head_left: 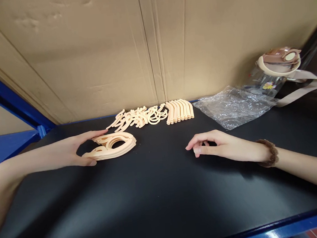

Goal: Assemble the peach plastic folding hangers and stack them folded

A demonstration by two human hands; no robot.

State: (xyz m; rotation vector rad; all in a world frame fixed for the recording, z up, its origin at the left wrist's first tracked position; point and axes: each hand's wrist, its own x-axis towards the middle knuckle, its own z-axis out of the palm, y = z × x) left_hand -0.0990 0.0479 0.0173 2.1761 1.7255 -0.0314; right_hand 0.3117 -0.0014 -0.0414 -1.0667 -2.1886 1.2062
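My left hand (78,149) is closed round the left end of a small stack of beige plastic pieces (126,148), thumb in front and fingers behind. These flat, rounded pieces have large openings and look like folded hangers; the stack lies on the black tabletop (155,198). To the right, my right hand (210,144) hovers low over or rests on the table, its fingers loosely bent and slightly apart with nothing visible in them. Behind the stack is a loose pile of beige hook-shaped parts (138,117). Beside that pile, several curved beige arms (178,111) lie in a neat row.
A crumpled clear plastic bag (230,106) lies at the back right. Behind it stands a clear bottle with a brown lid (278,57) and a strap (301,92). Cardboard (99,57) walls off the back, and a blue metal frame (11,103) borders the left side.
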